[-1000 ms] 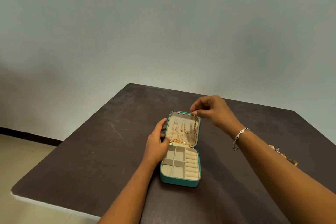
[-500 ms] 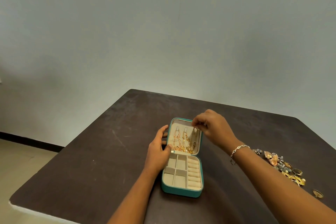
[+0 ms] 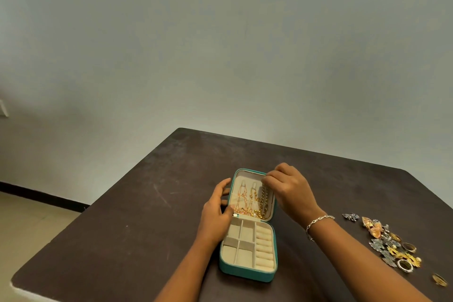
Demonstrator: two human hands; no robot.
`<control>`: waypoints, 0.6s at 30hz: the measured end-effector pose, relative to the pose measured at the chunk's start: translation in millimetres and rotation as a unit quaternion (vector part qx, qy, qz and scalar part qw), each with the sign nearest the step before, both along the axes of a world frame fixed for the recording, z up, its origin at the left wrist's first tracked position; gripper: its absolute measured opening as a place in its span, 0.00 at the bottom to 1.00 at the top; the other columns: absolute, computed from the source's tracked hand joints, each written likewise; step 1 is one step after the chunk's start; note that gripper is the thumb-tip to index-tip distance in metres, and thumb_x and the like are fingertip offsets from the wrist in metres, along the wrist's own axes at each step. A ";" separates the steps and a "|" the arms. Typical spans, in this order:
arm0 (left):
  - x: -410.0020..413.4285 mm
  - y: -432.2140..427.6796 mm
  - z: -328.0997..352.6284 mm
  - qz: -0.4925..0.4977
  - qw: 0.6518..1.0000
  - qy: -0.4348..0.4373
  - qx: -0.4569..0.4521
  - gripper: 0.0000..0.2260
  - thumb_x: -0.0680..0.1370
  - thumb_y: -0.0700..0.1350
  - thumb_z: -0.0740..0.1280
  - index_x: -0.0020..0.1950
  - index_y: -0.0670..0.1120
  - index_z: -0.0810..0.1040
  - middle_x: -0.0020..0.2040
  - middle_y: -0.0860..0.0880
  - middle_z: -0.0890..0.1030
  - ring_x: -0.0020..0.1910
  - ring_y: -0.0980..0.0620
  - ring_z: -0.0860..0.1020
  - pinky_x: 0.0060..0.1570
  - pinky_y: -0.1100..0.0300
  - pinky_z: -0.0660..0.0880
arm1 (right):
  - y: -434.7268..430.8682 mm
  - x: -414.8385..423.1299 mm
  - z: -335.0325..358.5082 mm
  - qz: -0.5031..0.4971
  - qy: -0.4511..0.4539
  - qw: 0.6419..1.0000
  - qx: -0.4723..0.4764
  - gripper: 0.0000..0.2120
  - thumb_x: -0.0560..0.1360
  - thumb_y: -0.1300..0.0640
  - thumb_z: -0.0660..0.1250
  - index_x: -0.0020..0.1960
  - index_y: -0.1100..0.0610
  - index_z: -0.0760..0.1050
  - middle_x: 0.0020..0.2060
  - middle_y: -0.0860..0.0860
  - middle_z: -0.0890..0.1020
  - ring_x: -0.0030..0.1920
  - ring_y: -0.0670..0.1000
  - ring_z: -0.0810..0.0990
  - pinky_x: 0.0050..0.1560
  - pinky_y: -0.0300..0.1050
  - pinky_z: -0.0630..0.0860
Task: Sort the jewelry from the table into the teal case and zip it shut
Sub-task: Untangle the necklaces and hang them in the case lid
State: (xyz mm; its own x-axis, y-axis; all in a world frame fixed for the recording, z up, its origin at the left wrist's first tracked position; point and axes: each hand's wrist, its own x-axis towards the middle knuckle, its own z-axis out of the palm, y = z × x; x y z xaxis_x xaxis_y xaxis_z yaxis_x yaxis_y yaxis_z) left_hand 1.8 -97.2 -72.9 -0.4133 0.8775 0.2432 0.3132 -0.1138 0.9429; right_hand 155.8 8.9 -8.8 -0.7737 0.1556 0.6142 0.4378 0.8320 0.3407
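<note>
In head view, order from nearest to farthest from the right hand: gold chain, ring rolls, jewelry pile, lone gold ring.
1. gold chain, in lid, at right hand.
2. ring rolls, teal case base.
3. jewelry pile, table right.
4. lone gold ring, far right.

1 teal case (image 3: 245, 273), 3 gold chains (image 3: 253, 200) in its lid, 4 square compartments (image 3: 242, 256) and at least 3 loose rings (image 3: 405, 265) are counted on 1 table (image 3: 147, 203).

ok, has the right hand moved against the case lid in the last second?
Yes. The right hand dropped slightly against the teal case lid: its fingertips were at the top rim, now lower, at the gold chain hanging inside.
</note>
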 end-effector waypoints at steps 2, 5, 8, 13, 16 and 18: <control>0.0 -0.1 -0.4 0.000 1.000 0.002 0.002 0.25 0.76 0.34 0.62 0.67 0.58 0.64 0.56 0.57 0.74 0.51 0.63 0.76 0.44 0.69 0.76 | 0.0 -0.7 -2.3 -0.004 0.000 1.000 0.015 0.17 0.55 0.55 0.81 0.40 0.58 0.81 0.37 0.52 0.84 0.36 0.50 0.80 0.31 0.39 0.75; 0.1 -0.7 -0.1 0.000 1.000 0.003 0.009 0.25 0.76 0.34 0.62 0.64 0.60 0.64 0.55 0.58 0.74 0.51 0.63 0.76 0.44 0.69 0.76 | 0.3 -2.9 -6.3 -0.019 0.001 0.999 0.028 0.17 0.55 0.54 0.81 0.40 0.58 0.81 0.38 0.53 0.83 0.38 0.51 0.80 0.32 0.41 0.76; 0.2 -0.3 0.5 -0.002 1.000 0.001 0.009 0.25 0.76 0.34 0.62 0.65 0.60 0.64 0.55 0.58 0.74 0.52 0.63 0.76 0.44 0.70 0.76 | -0.1 -5.2 -8.3 -0.037 0.035 0.999 0.009 0.16 0.54 0.55 0.82 0.38 0.57 0.81 0.38 0.54 0.81 0.38 0.52 0.80 0.32 0.41 0.76; -0.2 -0.6 0.5 0.000 1.000 0.002 0.007 0.25 0.76 0.34 0.62 0.68 0.57 0.64 0.55 0.57 0.74 0.51 0.63 0.76 0.42 0.72 0.75 | 4.2 -9.2 -7.7 -0.052 0.092 0.993 -0.045 0.15 0.54 0.58 0.82 0.37 0.57 0.81 0.36 0.54 0.79 0.36 0.53 0.78 0.29 0.41 0.75; -0.2 -1.0 0.6 -0.001 1.000 0.004 0.010 0.25 0.76 0.34 0.62 0.68 0.57 0.64 0.55 0.58 0.73 0.51 0.63 0.75 0.43 0.70 0.75 | 5.0 -9.9 -9.6 -0.038 0.117 0.988 -0.094 0.14 0.56 0.61 0.80 0.38 0.58 0.79 0.37 0.54 0.79 0.36 0.53 0.77 0.28 0.40 0.75; -0.3 -0.6 0.6 -0.001 1.000 0.003 0.013 0.25 0.76 0.34 0.62 0.67 0.57 0.65 0.55 0.58 0.73 0.51 0.63 0.75 0.44 0.70 0.75 | 5.1 -10.8 -10.6 -0.032 0.142 0.979 -0.140 0.12 0.60 0.65 0.78 0.41 0.59 0.78 0.40 0.55 0.78 0.39 0.53 0.77 0.31 0.36 0.74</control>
State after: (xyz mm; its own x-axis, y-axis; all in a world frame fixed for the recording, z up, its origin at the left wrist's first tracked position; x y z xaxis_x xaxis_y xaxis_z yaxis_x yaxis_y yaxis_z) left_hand 1.5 -97.8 -72.3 -0.4106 0.8715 0.2681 0.3189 -0.1382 0.9377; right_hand 145.0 14.0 -19.4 -0.5615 0.3909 0.7293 0.5361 0.8432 -0.0393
